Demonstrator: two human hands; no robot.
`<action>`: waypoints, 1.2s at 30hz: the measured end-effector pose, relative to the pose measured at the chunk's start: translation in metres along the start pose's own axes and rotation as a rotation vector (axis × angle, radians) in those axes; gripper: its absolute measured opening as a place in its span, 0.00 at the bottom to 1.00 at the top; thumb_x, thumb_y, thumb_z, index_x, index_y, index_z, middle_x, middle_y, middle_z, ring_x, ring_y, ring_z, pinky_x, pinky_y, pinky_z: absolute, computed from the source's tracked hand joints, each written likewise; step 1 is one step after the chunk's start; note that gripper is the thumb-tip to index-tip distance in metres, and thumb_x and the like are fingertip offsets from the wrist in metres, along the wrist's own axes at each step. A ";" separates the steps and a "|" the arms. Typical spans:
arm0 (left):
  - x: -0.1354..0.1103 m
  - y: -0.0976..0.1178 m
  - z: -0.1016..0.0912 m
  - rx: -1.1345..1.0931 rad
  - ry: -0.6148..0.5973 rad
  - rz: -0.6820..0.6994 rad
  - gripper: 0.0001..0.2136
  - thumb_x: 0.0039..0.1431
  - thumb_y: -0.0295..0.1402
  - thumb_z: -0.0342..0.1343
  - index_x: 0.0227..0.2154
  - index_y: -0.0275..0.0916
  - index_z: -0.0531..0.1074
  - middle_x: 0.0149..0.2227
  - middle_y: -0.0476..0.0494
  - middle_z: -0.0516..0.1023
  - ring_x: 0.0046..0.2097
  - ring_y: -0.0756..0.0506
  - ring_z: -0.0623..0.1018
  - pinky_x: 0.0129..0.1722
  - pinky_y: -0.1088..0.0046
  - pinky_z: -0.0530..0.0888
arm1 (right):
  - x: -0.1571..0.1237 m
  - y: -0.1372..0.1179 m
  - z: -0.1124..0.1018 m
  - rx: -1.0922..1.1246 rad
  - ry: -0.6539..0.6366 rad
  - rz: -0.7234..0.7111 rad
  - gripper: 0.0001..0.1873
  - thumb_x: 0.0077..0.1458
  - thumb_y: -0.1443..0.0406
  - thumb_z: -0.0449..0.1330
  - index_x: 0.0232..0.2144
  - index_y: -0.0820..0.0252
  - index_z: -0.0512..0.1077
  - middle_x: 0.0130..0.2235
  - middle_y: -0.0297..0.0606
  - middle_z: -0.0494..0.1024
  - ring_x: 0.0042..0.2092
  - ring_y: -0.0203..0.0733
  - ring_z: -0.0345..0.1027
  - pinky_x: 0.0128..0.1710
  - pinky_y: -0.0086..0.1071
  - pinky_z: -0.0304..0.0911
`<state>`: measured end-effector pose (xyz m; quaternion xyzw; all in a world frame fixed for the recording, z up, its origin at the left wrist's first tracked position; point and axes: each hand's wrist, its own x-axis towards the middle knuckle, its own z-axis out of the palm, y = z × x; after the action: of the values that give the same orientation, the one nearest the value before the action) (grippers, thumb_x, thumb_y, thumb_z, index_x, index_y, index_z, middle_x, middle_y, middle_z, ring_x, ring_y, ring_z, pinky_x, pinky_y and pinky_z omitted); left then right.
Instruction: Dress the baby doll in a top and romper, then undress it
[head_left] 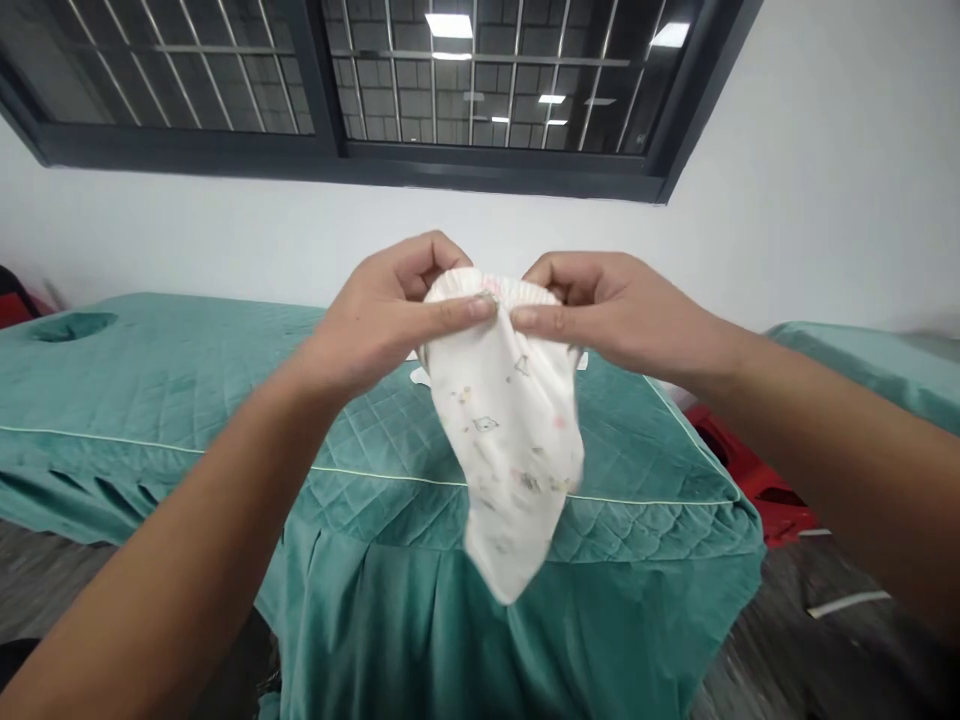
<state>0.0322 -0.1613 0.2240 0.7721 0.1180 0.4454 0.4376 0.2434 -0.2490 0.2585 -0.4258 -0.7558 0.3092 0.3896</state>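
Note:
Up in front of me hangs a small white baby garment (517, 440) with a gathered, elastic-looking top edge and a print of little drawings and pink and yellow spots. Its exact kind is unclear; the lower end narrows to a point and is slightly blurred. My left hand (409, 300) pinches the gathered edge on the left, thumb on the near side. At the right of the same edge, my right hand (589, 300) pinches the cloth, its thumb close to the other thumb. Behind the garment, bits of something white (420, 377) show on the bed, mostly hidden.
A massage-style bed with a green quilted cover (390, 440) stretches across below my hands, with a face hole (73, 327) at the far left. Another green-covered surface (877, 360) stands at right, near red items (757, 480) on the floor. Behind is a barred window (487, 95).

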 end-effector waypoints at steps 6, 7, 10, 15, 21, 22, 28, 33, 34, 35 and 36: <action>0.006 0.028 -0.004 0.084 -0.118 -0.054 0.14 0.57 0.43 0.65 0.31 0.36 0.72 0.25 0.51 0.74 0.24 0.54 0.74 0.22 0.81 0.65 | 0.003 -0.013 -0.008 -0.068 0.256 -0.192 0.16 0.55 0.53 0.69 0.32 0.57 0.71 0.30 0.30 0.73 0.34 0.34 0.68 0.31 0.28 0.63; 0.006 0.029 -0.004 0.094 -0.132 -0.068 0.14 0.56 0.43 0.65 0.30 0.37 0.73 0.25 0.51 0.74 0.23 0.53 0.74 0.21 0.81 0.65 | 0.003 -0.014 -0.007 -0.067 0.275 -0.201 0.16 0.55 0.53 0.68 0.32 0.57 0.71 0.30 0.31 0.73 0.34 0.34 0.67 0.31 0.29 0.63; 0.007 0.027 -0.001 0.095 -0.058 -0.031 0.13 0.55 0.41 0.67 0.29 0.38 0.73 0.25 0.51 0.74 0.24 0.53 0.73 0.20 0.80 0.64 | 0.000 -0.011 -0.001 -0.077 0.300 -0.199 0.17 0.55 0.50 0.67 0.32 0.56 0.70 0.31 0.31 0.72 0.35 0.36 0.68 0.31 0.29 0.64; 0.007 0.020 0.008 0.099 -0.123 -0.087 0.13 0.58 0.43 0.63 0.33 0.37 0.76 0.29 0.48 0.76 0.29 0.50 0.76 0.24 0.77 0.68 | -0.003 -0.004 0.001 -0.097 0.303 -0.163 0.21 0.53 0.46 0.66 0.32 0.55 0.70 0.32 0.32 0.71 0.38 0.40 0.69 0.32 0.31 0.64; -0.001 0.013 -0.001 0.109 -0.298 -0.174 0.12 0.54 0.43 0.66 0.32 0.38 0.78 0.26 0.49 0.75 0.27 0.49 0.74 0.24 0.76 0.67 | -0.014 0.009 -0.019 -0.011 0.241 -0.111 0.17 0.53 0.50 0.68 0.31 0.54 0.71 0.32 0.32 0.71 0.35 0.39 0.67 0.33 0.32 0.64; -0.003 0.010 -0.004 0.131 -0.354 -0.198 0.12 0.53 0.42 0.66 0.32 0.38 0.78 0.27 0.48 0.76 0.28 0.49 0.74 0.24 0.76 0.68 | -0.015 0.011 -0.022 0.014 0.223 -0.125 0.16 0.54 0.50 0.68 0.30 0.54 0.71 0.32 0.32 0.72 0.35 0.38 0.67 0.34 0.33 0.64; -0.004 -0.001 0.002 0.236 -0.208 -0.140 0.10 0.56 0.40 0.64 0.28 0.38 0.77 0.25 0.49 0.72 0.29 0.49 0.73 0.26 0.76 0.66 | -0.015 0.017 -0.027 -0.088 0.096 -0.025 0.15 0.53 0.52 0.68 0.29 0.55 0.74 0.33 0.34 0.75 0.36 0.40 0.68 0.35 0.34 0.63; 0.001 0.014 0.021 0.243 -0.096 -0.086 0.10 0.57 0.37 0.63 0.25 0.37 0.75 0.22 0.51 0.68 0.31 0.48 0.74 0.30 0.75 0.68 | -0.011 0.014 -0.002 -0.218 0.025 -0.010 0.15 0.50 0.53 0.70 0.31 0.56 0.74 0.34 0.34 0.75 0.37 0.41 0.67 0.35 0.32 0.61; 0.001 0.017 0.021 0.227 -0.109 -0.097 0.09 0.57 0.36 0.63 0.26 0.37 0.75 0.22 0.51 0.69 0.31 0.48 0.74 0.30 0.75 0.68 | -0.011 0.013 0.003 -0.217 0.022 -0.018 0.15 0.50 0.53 0.70 0.31 0.56 0.73 0.34 0.34 0.74 0.37 0.40 0.67 0.35 0.32 0.61; 0.001 0.018 0.020 0.212 -0.139 -0.119 0.09 0.57 0.36 0.63 0.26 0.37 0.76 0.23 0.50 0.70 0.30 0.48 0.74 0.30 0.75 0.69 | -0.012 0.013 0.006 -0.198 0.026 -0.024 0.16 0.51 0.53 0.70 0.30 0.57 0.72 0.33 0.33 0.73 0.36 0.40 0.66 0.34 0.31 0.60; 0.000 0.018 0.017 0.203 -0.189 -0.151 0.08 0.56 0.36 0.64 0.27 0.37 0.77 0.24 0.50 0.72 0.30 0.48 0.75 0.29 0.75 0.69 | -0.012 0.014 0.007 -0.165 0.042 -0.030 0.16 0.51 0.52 0.69 0.29 0.56 0.71 0.32 0.33 0.72 0.35 0.39 0.65 0.33 0.31 0.60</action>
<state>0.0420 -0.1821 0.2340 0.8400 0.1785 0.3222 0.3985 0.2473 -0.2549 0.2402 -0.4516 -0.7766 0.2312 0.3735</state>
